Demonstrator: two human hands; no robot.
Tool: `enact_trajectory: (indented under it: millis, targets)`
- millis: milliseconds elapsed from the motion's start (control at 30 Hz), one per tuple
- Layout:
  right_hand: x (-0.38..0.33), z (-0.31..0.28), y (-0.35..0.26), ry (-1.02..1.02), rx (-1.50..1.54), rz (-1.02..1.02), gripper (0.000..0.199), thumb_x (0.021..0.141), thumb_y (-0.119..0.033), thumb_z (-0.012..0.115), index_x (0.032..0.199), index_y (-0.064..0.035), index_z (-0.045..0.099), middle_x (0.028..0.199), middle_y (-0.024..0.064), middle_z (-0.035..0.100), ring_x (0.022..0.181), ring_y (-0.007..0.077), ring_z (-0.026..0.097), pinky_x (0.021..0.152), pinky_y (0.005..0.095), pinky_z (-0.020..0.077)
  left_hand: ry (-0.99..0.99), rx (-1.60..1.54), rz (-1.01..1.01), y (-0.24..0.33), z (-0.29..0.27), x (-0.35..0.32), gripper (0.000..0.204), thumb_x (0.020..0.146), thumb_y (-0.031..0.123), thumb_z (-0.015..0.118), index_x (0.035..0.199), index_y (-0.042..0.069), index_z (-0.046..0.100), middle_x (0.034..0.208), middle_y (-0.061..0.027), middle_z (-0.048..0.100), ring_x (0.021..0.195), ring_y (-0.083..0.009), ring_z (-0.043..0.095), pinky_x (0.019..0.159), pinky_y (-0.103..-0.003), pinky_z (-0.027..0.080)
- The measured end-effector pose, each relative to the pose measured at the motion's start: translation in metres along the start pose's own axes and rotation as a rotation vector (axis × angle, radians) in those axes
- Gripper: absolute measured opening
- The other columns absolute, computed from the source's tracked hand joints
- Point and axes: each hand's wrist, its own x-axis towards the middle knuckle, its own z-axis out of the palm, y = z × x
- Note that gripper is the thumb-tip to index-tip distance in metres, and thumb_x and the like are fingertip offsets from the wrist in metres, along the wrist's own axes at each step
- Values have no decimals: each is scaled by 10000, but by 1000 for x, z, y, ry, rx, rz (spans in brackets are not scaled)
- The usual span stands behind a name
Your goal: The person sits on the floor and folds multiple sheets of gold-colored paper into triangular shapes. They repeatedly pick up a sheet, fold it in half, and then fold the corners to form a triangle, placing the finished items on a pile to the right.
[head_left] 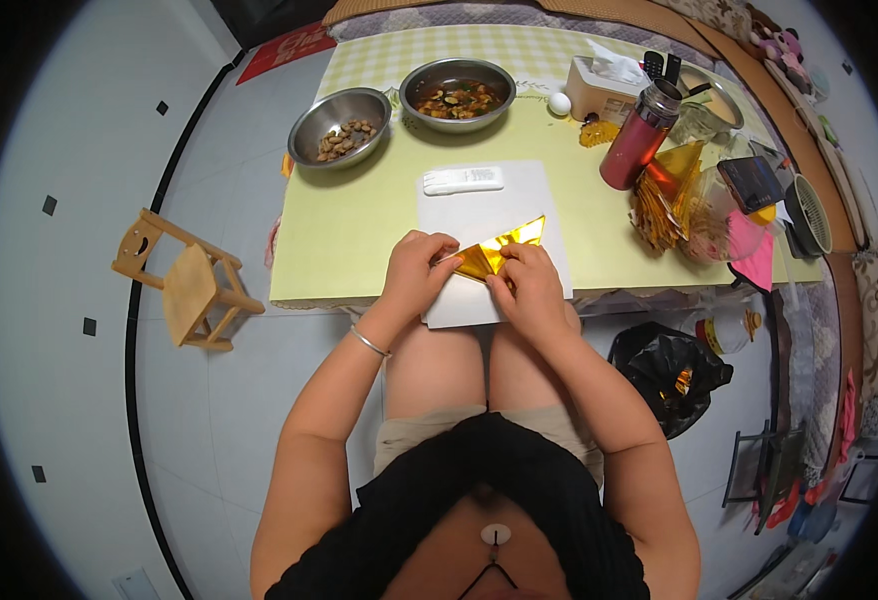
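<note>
A shiny gold folded paper (504,246) lies over a white sheet (489,210) at the near edge of the yellow-green table (359,230). My left hand (417,272) pinches the paper's left end. My right hand (527,285) presses and grips its lower right part. One gold corner sticks up to the right, free of both hands. A silver bracelet sits on my left wrist.
A white remote (464,180) lies on the sheet's far end. Two steel bowls (339,125) (458,93) with food stand at the back. A red flask (639,135), tissue box (599,85) and clutter fill the right side. A wooden stool (187,285) stands left, a black bag (671,372) right.
</note>
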Motion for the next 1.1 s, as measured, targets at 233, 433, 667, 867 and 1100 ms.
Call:
enact_trajectory:
  millis: [233,433,667,867,1100]
  targets:
    - [2,7,-2,62,-77,21,150,783,-101,749,795,14,654,1117,186,670,1035,365,600,921,455,487,17,129,-27,0,10,2,283,742,97,803,997,38,694,776,-68,661,818,-277,605,761,-403,502]
    - [5,8,-6,9,-194,15,314,799,-127,726,1111,-87,711,1152,125,624,1066,331,562,982,469,437,41,169,-2,1,13,0,272,739,77,792,988,36,689,780,-65,647,832,-283,600,777,-410,495]
    - [2,10,-2,-22,-376,-123,406,835,-140,702,1237,-189,725,1169,169,613,1065,367,566,939,480,465,184,427,384,15,12,-3,219,779,81,718,994,40,710,927,-92,641,865,-293,589,785,-429,480]
    - [1,4,2,-69,-318,-111,465,847,-98,643,1305,-177,674,1197,137,622,1048,326,592,960,457,472,-73,447,308,12,15,-12,109,800,102,710,899,59,732,859,-79,625,858,-286,598,790,-442,473]
    - [38,-29,30,-48,-168,-33,598,851,-3,612,1426,-156,560,1252,146,614,1103,346,617,908,424,535,-76,465,113,28,17,15,178,728,160,819,841,89,701,951,-84,628,1045,-314,559,917,-453,428]
